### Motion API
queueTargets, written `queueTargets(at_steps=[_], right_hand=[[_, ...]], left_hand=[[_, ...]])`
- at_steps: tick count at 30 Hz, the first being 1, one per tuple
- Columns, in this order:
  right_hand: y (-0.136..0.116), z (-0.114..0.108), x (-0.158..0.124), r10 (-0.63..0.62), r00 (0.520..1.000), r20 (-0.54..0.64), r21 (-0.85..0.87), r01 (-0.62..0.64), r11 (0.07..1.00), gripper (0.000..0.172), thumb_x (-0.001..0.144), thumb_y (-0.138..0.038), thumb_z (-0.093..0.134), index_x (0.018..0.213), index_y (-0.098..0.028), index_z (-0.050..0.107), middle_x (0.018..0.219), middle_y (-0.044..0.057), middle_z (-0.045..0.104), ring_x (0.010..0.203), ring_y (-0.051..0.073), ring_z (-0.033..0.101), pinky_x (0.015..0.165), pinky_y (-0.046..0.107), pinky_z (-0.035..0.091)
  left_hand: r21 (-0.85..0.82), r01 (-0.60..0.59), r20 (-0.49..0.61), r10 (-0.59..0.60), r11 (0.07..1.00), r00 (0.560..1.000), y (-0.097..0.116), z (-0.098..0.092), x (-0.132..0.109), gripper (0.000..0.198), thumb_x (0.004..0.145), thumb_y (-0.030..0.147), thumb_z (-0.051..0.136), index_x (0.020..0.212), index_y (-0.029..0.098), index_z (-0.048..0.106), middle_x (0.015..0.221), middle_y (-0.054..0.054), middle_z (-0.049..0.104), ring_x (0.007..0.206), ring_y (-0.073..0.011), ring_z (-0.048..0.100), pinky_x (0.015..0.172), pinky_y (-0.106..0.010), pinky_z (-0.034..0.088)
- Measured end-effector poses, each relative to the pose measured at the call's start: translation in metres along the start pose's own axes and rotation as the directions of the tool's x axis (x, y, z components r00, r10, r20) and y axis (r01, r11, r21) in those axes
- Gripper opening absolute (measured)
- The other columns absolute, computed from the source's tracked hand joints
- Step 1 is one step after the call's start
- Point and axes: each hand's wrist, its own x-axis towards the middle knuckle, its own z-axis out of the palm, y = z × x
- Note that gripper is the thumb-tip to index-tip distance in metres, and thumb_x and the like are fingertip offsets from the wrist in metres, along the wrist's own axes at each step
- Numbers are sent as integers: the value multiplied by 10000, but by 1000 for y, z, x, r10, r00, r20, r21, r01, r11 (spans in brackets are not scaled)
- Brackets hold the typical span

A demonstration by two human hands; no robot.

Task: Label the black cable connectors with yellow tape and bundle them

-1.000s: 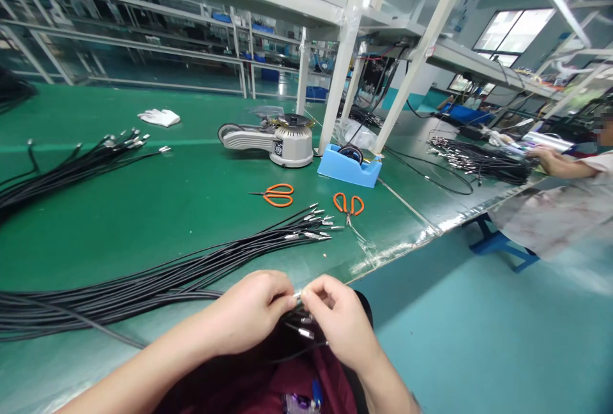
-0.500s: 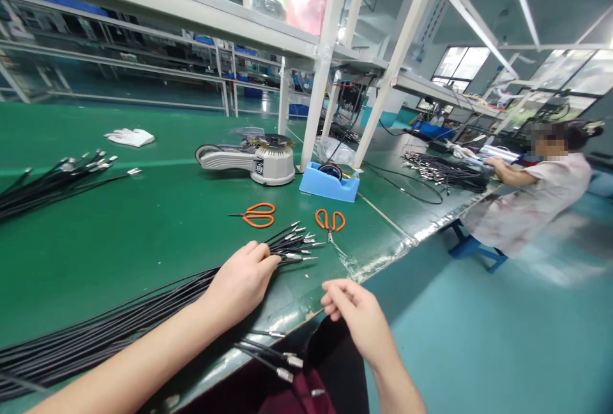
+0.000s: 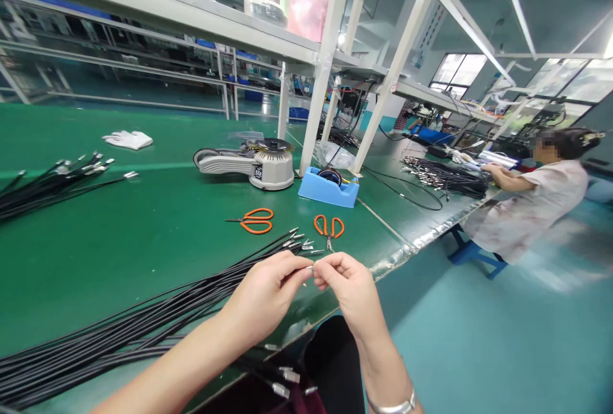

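My left hand is closed, thumb and forefinger pinching a black cable near its small metal end. Fingertips of my right hand press together on that same metal end, so the two hands almost meet at the table's front edge. Most of the held cable is hidden behind my left hand. Beside and behind it lies a bundle of black cables with silvery connectors pointing right. Several more cables with metal connectors hang over the edge by my lap.
Two orange-handled scissors, one pair left and another right, lie beyond my hands. Behind stand a grey tape dispenser and a blue one. A white glove and more cables lie left. A co-worker sits right.
My left hand has left the bundle and moved right and slightly down with a cable's end. My right hand has come up to meet it and pinches the metal end.
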Motion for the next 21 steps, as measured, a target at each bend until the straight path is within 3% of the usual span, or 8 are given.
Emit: queueTargets(at_steps=[3,5,8,12,16,18,21], right_hand=[[-1,-2,0,7,999,-45,-17,-7,1000,238,715,-371,736,703,-146,659,620,13,660,583,131,607,582,258,511],[1,-3,2,36,997,-74,-14,-37,999,268,697,-394,748,697,-143,653,618,16,661,574,132,607,568,256,506],[5,-1,5,75,994,-78,8,-74,997,306,677,-422,762,673,-140,643,600,15,653,551,125,598,551,248,495],[4,5,4,66,997,-38,27,-65,998,336,676,-445,766,646,-142,624,570,-1,631,520,105,568,531,226,464],[-4,6,16,57,994,93,52,-62,997,370,708,-485,736,654,-128,652,566,9,631,518,101,565,526,216,447],[-9,7,37,57,994,94,110,-67,992,388,722,-502,717,687,-117,682,596,25,651,526,102,576,513,209,439],[-16,19,86,112,994,-10,181,-108,978,293,683,-386,779,750,-111,703,672,33,685,550,93,586,504,186,441]], left_hand=[[-60,121,17,-121,991,993,-3,-3,3,248,864,352,467,779,194,638,742,2,642,721,-162,573,681,-260,436],[-88,230,98,-221,969,970,-9,-8,2,263,842,389,481,716,183,587,650,18,591,638,-157,539,608,-259,423],[-95,273,160,-256,957,953,-14,-13,1,264,840,401,484,745,177,588,666,12,600,640,-164,545,607,-268,437],[-98,99,7,-99,990,995,-11,-6,0,217,855,316,516,994,223,654,936,-18,681,865,-183,604,794,-281,465],[-75,-5,-83,-1,997,997,-19,6,-4,246,914,307,451,934,275,694,832,-23,667,790,-172,616,732,-260,487],[-75,-47,-143,36,996,989,-29,9,-6,243,921,334,447,964,285,681,844,-35,663,780,-175,625,722,-256,505],[-48,-155,-214,141,987,966,-44,14,-9,232,922,338,455,1014,286,661,861,-55,667,794,-179,640,726,-249,524]])
